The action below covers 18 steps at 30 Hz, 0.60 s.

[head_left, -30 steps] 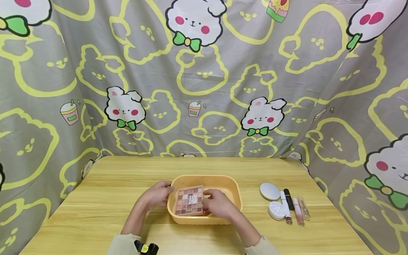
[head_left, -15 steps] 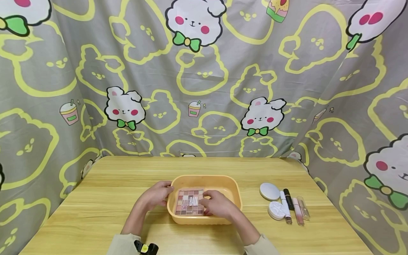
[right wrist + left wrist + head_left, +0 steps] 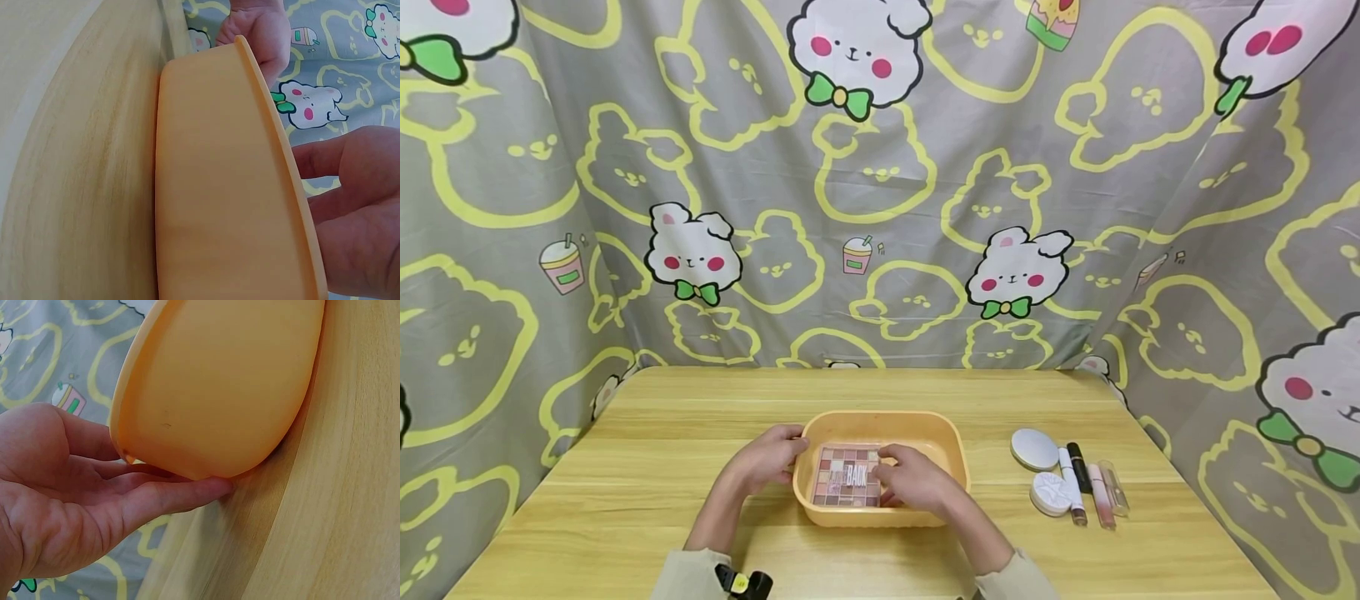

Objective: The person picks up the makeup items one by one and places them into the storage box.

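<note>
A shallow orange plastic basin point(image 3: 887, 518) stands on the wooden table in front of me. My left hand point(image 3: 771, 458) grips its left end, and in the left wrist view the fingers point(image 3: 181, 495) lie against the outer wall. Inside the basin, toward its left, lies a square eyeshadow palette point(image 3: 842, 479) with many pans and the word "BACK" on its lid. My right hand point(image 3: 917, 479) reaches into the basin and holds the palette's right edge. In the right wrist view the basin wall point(image 3: 219, 175) hides the palette and the right fingertips.
To the right on the table point(image 3: 700, 400) lie a round silver compact point(image 3: 1034, 450), a white embossed compact point(image 3: 1052, 494), a white tube point(image 3: 1072, 485), a black tube point(image 3: 1079, 468), a pink lip gloss point(image 3: 1102, 497) and a clear tube point(image 3: 1117, 490). A patterned curtain point(image 3: 880, 200) surrounds the table.
The palette has gone from tilted, its right side raised, to lying flatter and lower in the basin. My right hand has stayed at its edge; the left hand has not moved.
</note>
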Tool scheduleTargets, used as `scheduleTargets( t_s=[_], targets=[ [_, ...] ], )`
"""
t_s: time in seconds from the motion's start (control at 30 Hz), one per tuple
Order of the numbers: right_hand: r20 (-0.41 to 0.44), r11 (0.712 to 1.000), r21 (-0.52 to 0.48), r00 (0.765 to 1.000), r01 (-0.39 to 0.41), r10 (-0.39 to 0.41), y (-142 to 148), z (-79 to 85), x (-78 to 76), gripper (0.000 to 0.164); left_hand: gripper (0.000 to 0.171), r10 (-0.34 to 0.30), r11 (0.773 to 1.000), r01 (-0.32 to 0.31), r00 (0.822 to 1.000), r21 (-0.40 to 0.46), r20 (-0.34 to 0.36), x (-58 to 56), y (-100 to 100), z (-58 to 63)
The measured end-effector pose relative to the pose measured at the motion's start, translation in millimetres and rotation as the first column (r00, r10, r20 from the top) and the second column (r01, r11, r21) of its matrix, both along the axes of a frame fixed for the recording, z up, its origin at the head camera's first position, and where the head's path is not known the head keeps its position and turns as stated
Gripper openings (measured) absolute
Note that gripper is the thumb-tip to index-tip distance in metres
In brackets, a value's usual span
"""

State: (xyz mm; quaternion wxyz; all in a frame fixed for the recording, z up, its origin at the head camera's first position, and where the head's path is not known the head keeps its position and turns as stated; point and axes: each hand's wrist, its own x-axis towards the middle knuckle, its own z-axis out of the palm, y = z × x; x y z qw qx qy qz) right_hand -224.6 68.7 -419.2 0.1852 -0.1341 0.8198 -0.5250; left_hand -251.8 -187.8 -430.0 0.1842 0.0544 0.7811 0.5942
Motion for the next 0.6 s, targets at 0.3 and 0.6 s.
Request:
scheduleTargets(
  t_s=[0.3,0.6],
  targets=[
    [0.014,0.999,-0.038,1.000,0.007,-0.006,1.9,-0.4,-0.4,0.058,0.047,0.006,1.000,-0.006,1.000,0.002,0.001,0.3,0.2,0.6],
    [-0.050,0.998,-0.055,0.998,0.028,-0.031,8.7,5.1,-0.7,0.059,0.047,0.011,1.000,-0.011,1.000,-0.005,0.004,0.9,0.5,1.6]
  ],
)
